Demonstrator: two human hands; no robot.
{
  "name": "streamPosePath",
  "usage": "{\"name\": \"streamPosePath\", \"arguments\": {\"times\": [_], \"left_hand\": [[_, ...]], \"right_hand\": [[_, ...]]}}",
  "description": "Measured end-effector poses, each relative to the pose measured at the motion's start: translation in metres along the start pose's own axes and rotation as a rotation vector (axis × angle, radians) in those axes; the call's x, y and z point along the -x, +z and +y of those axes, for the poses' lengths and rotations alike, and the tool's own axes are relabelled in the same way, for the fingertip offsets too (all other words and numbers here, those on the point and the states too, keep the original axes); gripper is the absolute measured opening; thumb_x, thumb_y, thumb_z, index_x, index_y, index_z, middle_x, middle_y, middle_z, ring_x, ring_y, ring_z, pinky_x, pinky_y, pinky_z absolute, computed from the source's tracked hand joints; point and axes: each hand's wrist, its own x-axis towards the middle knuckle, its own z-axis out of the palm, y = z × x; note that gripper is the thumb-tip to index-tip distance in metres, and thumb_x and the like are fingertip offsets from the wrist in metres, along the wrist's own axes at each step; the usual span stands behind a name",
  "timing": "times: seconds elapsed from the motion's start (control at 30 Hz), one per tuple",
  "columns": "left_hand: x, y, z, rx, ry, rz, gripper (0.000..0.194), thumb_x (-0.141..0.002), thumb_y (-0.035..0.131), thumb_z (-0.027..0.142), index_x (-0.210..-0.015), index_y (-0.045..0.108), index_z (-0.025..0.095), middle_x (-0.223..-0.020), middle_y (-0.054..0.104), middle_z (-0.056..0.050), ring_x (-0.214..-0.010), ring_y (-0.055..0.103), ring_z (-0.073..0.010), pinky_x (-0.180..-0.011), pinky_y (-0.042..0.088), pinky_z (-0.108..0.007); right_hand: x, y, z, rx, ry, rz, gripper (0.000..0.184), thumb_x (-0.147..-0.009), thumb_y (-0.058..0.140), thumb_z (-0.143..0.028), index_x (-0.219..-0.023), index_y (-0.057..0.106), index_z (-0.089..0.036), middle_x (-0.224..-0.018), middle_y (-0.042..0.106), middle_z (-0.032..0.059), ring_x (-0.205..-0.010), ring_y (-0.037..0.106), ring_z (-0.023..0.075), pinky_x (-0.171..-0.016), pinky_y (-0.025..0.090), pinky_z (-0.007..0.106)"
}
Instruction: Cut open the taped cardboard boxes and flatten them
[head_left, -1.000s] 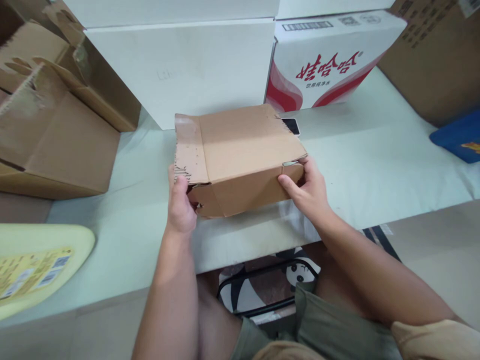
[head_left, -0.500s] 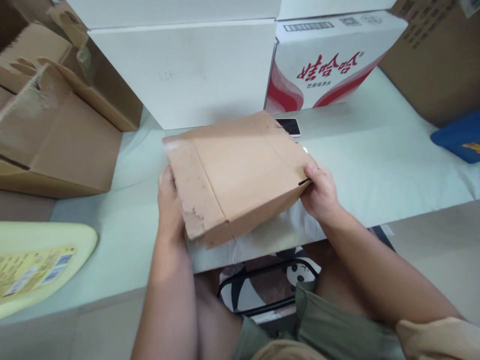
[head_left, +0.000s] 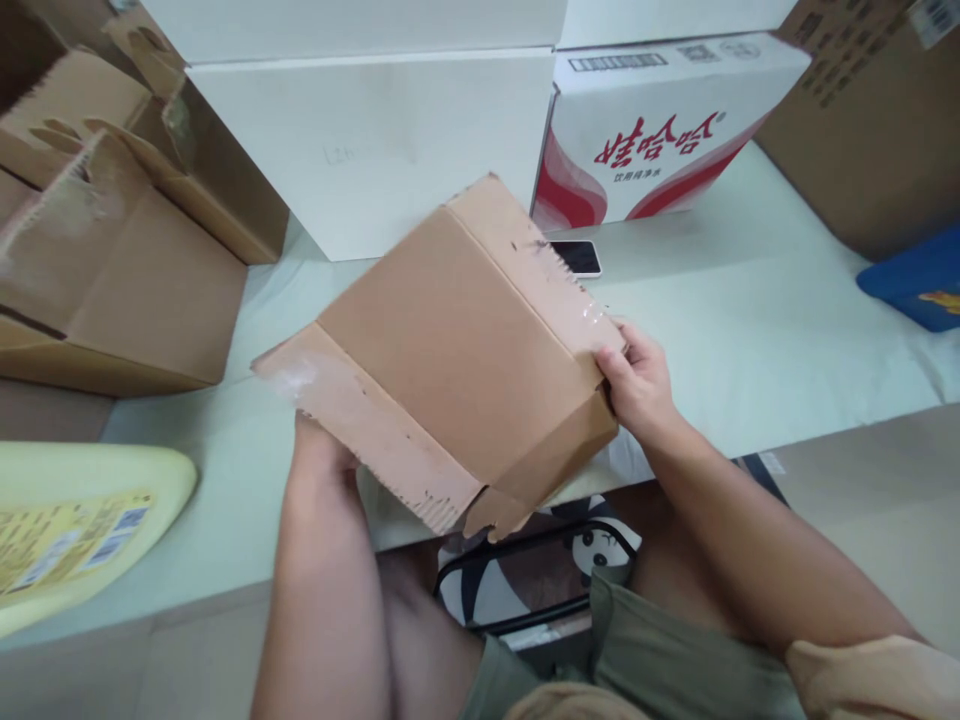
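Note:
A brown cardboard box (head_left: 450, 340) with torn, ragged flaps is held up over the pale green cloth, tilted, its flaps spread at the left and upper right. My right hand (head_left: 639, 375) grips its right corner, thumb on top of the cardboard and fingers curled around the edge. At the lower left, my left hand (head_left: 324, 445) reaches under the torn flap; its fingers are mostly hidden beneath the cardboard. Clear tape shows on both flaps. Just behind the box's right flap lies a phone (head_left: 581, 258) with a dark screen.
White cartons (head_left: 360, 150) stand along the back, beside a red-and-white carton (head_left: 652, 150). Open brown boxes (head_left: 150, 270) are at the left, above a yellow bottle (head_left: 82, 530). A blue object (head_left: 915, 280) and a large brown box (head_left: 847, 130) sit right. The table cloth (head_left: 750, 330) ends near my knees.
The box has turned and tipped in my hands, so its flaps now spread open and its left corner reaches further left. My left hand has moved lower and under the flap.

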Motion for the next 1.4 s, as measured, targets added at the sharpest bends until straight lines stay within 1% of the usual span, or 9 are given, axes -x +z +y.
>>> {"name": "streamPosePath", "arguments": {"times": [0.13, 0.27, 0.5, 0.63, 0.77, 1.0, 1.17, 1.3, 1.4], "left_hand": [[0.005, 0.01, 0.014, 0.142, 0.009, 0.078, 0.052, -0.061, 0.097, 0.058, -0.098, 0.079, 0.026, -0.084, 0.082, -0.002, -0.108, 0.078, -0.0317, -0.097, 0.067, -0.044], [0.002, 0.014, 0.018, 0.299, 0.044, 0.168, 0.049, -0.071, 0.094, 0.05, -0.113, 0.078, 0.029, -0.102, 0.086, -0.003, -0.122, 0.077, -0.0314, -0.109, 0.062, -0.042], [0.001, 0.017, 0.021, 0.457, 0.012, 0.215, 0.043, -0.098, 0.059, 0.039, -0.135, 0.07, 0.02, -0.127, 0.083, -0.009, -0.141, 0.067, -0.0289, -0.124, 0.05, -0.045], [0.011, 0.02, 0.028, 0.422, 0.022, 0.033, 0.053, -0.095, 0.06, 0.061, -0.127, 0.074, 0.02, -0.129, 0.082, -0.008, -0.14, 0.066, -0.0311, -0.121, 0.053, -0.045], [0.009, 0.017, 0.024, 0.333, 0.0, 0.205, 0.039, -0.071, 0.09, 0.036, -0.105, 0.077, 0.02, -0.11, 0.086, -0.005, -0.117, 0.075, -0.0259, -0.098, 0.062, -0.031], [0.002, 0.016, 0.027, 0.445, -0.112, 0.267, 0.018, -0.078, 0.075, 0.025, -0.094, 0.074, 0.02, -0.097, 0.083, -0.005, -0.093, 0.076, -0.0206, -0.092, 0.064, -0.033], [0.001, 0.006, 0.032, 0.443, -0.224, 0.181, 0.025, -0.085, 0.062, 0.038, -0.1, 0.075, 0.022, -0.108, 0.082, -0.008, -0.09, 0.079, -0.0231, -0.069, 0.064, -0.032], [-0.001, 0.001, 0.028, 0.408, -0.305, 0.192, 0.024, -0.081, 0.064, 0.031, -0.1, 0.076, 0.023, -0.092, 0.081, -0.007, -0.073, 0.077, -0.0202, -0.063, 0.063, -0.029], [-0.001, 0.004, 0.026, 0.401, -0.344, 0.184, 0.024, -0.081, 0.062, 0.03, -0.097, 0.077, 0.021, -0.083, 0.079, -0.007, -0.066, 0.074, -0.0191, -0.061, 0.062, -0.029]], "right_hand": [[-0.004, 0.0, 0.002, 0.153, -0.044, 0.094, 0.046, -0.089, 0.074, -0.061, -0.117, 0.072, -0.025, -0.095, 0.072, 0.0038, -0.087, 0.068, 0.0223, -0.082, 0.058, 0.039], [-0.011, -0.001, 0.008, 0.056, 0.111, 0.214, 0.062, -0.08, 0.08, -0.058, -0.132, 0.061, -0.029, -0.132, 0.07, 0.01, -0.116, 0.069, 0.0278, -0.094, 0.059, 0.044], [-0.011, 0.004, -0.002, -0.407, 0.54, -0.133, 0.053, -0.072, 0.09, -0.063, -0.073, 0.056, -0.023, -0.056, 0.054, -0.0046, -0.047, 0.051, 0.0101, -0.043, 0.037, 0.022], [-0.008, 0.011, -0.008, -0.416, 0.505, -0.108, 0.057, -0.071, 0.092, -0.063, -0.064, 0.054, -0.021, -0.048, 0.051, -0.0059, -0.043, 0.045, 0.0057, -0.042, 0.035, 0.018], [-0.005, 0.018, -0.011, -0.443, 0.499, -0.14, 0.061, -0.06, 0.096, -0.071, -0.07, 0.061, -0.022, -0.048, 0.055, -0.0069, -0.039, 0.045, 0.0053, -0.039, 0.038, 0.017], [0.008, 0.022, -0.037, -0.463, 0.54, -0.31, 0.064, -0.06, 0.095, -0.075, -0.062, 0.06, -0.021, -0.044, 0.05, -0.0058, -0.031, 0.037, 0.0055, -0.03, 0.033, 0.02], [0.002, -0.016, -0.052, -0.375, 0.354, 0.115, 0.055, -0.066, 0.098, -0.059, -0.07, 0.059, -0.02, -0.05, 0.05, -0.0086, -0.033, 0.04, 0.0041, -0.032, 0.037, 0.017], [-0.013, -0.091, -0.042, -0.116, 0.052, 0.779, 0.038, -0.073, 0.091, -0.033, -0.08, 0.055, -0.022, -0.069, 0.062, -0.0043, -0.043, 0.054, 0.0079, -0.034, 0.043, 0.018], [-0.033, -0.153, -0.02, 0.14, 0.152, 1.068, 0.034, -0.093, 0.069, -0.014, -0.079, 0.041, -0.026, -0.072, 0.058, -0.0055, -0.04, 0.05, 0.0063, -0.038, 0.047, 0.021]]}}
